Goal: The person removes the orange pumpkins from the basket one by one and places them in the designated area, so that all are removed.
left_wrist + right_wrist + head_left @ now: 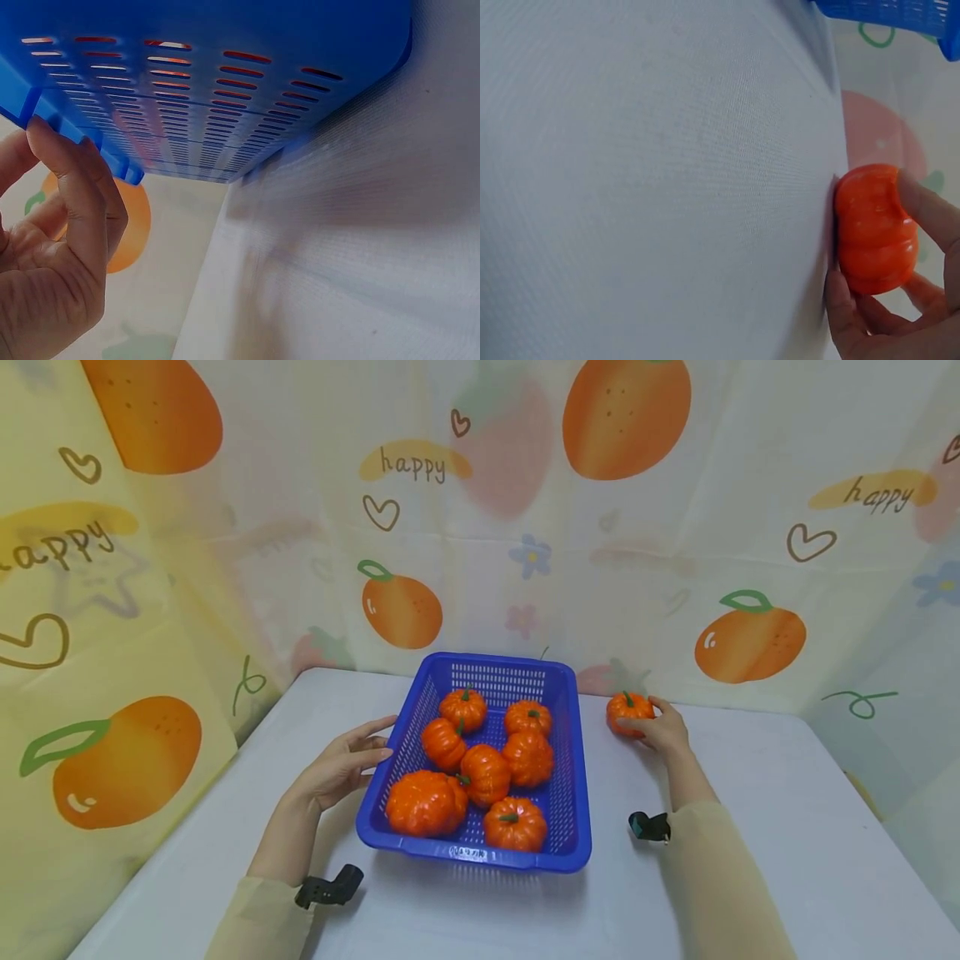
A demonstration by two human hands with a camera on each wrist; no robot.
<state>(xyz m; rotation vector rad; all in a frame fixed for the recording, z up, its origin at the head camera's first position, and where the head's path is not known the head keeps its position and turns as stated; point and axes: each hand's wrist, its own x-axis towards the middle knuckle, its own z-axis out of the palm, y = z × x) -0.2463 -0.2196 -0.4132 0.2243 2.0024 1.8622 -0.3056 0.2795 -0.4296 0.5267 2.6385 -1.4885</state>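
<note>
A blue plastic basket (468, 853) with slotted walls stands on the white table and holds several small orange toy pumpkins (528, 757). My left hand (341, 770) is at the basket's left side, its slightly bent fingers touching the rim from outside. The left wrist view shows those fingertips (46, 139) against the underside of the rim. To the right of the basket, my right hand (666, 728) holds another small toy pumpkin (626, 703) with a green stem. The right wrist view shows thumb and fingers around this pumpkin (876, 232), close to the tabletop.
The white table (780, 827) ends at a patterned cloth backdrop (525, 585) printed with oranges, hearts and flowers. A yellowish cloth (135, 660) hangs along the left side. Small black devices (330, 888) are worn at both wrists.
</note>
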